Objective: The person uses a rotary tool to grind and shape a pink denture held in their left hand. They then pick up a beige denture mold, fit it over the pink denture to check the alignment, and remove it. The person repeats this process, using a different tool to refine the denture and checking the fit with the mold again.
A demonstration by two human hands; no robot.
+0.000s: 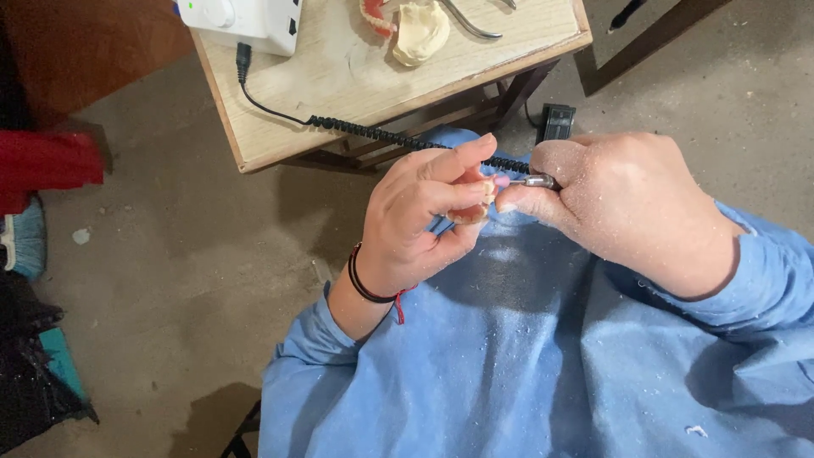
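Left hand (415,216) fingers pinch a small denture piece (479,202); right hand (627,203) grips the rotary handpiece (536,181) beside it. The pink burr (502,181) could slip and nick a fingertip.

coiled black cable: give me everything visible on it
The coiled black cable looks like rubbery plastic. A straight, thin stretch leaves a black plug in the white box on the wooden table, crosses the tabletop, then turns into a tight coil that runs off the table edge to the handpiece in the right hand. It hangs taut, passing behind the left hand.
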